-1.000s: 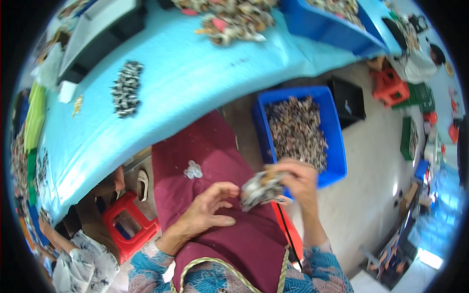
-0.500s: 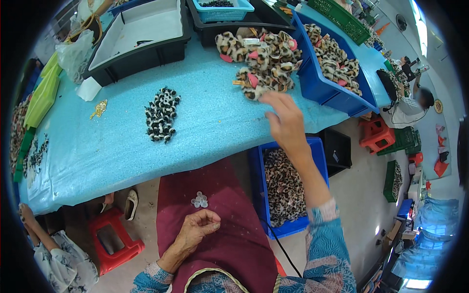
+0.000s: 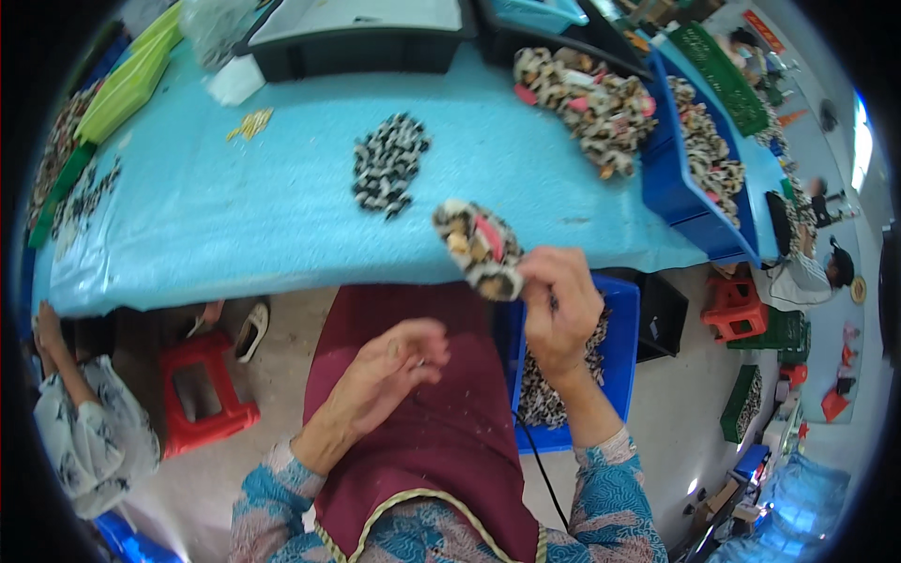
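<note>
A leopard-print plush toy piece [image 3: 481,246] with a pink patch hangs from the pinched fingers of my right hand [image 3: 563,310], in front of the table's near edge. My left hand [image 3: 389,371] is over my maroon apron [image 3: 450,450], fingers loosely curled and apart, slightly blurred. A tiny pale spot shows by its fingers, too small to name. More leopard-print plush pieces [image 3: 591,108] lie heaped at the far right of the table. A cluster of small black-and-white parts [image 3: 389,167] sits mid-table, with yellow bits [image 3: 250,124] to its left.
A blue bin [image 3: 662,169] of plush pieces stands at the table's right end. Below the edge is another blue bin [image 3: 619,375] with spotted pieces. Black trays [image 3: 357,52] line the back. Red stools [image 3: 202,394] flank me; a person [image 3: 94,432] sits at left.
My right hand has taken a plush piece from the heap and brought it toward me. My left hand has loosened from a pinch and risen slightly. The view has shifted.
</note>
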The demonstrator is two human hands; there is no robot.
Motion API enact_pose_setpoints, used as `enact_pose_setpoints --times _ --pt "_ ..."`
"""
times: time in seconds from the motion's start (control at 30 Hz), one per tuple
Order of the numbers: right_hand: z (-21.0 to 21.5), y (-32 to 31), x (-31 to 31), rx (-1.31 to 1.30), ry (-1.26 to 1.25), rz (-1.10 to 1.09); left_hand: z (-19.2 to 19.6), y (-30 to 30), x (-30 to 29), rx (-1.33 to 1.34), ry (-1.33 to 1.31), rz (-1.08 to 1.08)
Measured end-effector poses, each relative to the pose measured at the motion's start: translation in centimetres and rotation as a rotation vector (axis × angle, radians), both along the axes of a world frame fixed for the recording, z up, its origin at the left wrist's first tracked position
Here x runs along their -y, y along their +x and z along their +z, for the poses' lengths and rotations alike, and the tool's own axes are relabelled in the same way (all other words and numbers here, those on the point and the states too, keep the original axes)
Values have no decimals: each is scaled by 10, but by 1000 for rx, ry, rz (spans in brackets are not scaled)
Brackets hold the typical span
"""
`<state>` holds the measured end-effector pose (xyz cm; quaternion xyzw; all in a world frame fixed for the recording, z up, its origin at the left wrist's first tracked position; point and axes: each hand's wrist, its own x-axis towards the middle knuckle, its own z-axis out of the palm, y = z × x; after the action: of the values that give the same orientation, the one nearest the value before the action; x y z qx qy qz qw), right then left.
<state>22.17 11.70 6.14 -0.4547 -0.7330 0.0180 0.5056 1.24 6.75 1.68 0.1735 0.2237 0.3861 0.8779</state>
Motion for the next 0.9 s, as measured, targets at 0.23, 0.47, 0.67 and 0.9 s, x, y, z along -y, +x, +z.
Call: enact_pose_setpoints --times 0.23,0.47,0.67,0.9 --pt "-31 -58 75 -169 -455 217 18 11 14 -438 146 272" --pt "-2 -39 55 -465 -775 310 15 -30 6 -1027 772 21" --pt "-34 -46 59 -906 -1382 614 25 -24 1 -885 265 -36" --pt "-74 -59 92 -1457 -1408 607 4 -25 8 -1076 502 486"
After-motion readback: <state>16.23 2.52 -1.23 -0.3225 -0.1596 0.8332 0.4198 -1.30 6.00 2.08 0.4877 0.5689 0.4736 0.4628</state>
